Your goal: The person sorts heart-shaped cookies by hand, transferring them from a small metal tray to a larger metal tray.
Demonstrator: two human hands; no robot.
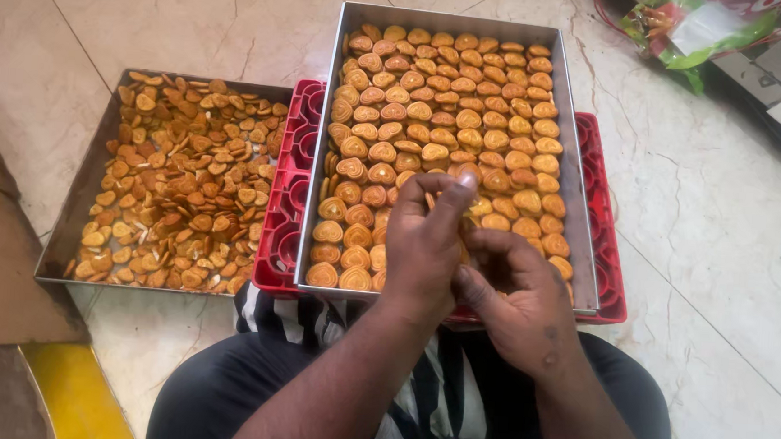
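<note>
Over the near edge of the rectangular steel tray (581,213) of neat rows, the left hand (425,244) pinches a short stack of round golden-brown spiral biscuits (436,179), long axis pointing away; the right hand (516,304), its grip curled around more biscuits, sits just beside it.

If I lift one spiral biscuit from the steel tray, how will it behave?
A spiral biscuit is probably stiff and light: small, flat, baked brown. Likely brittle, so the left hand should pinch gently. Being flat, it should hardly roll in the steel tray.
</note>
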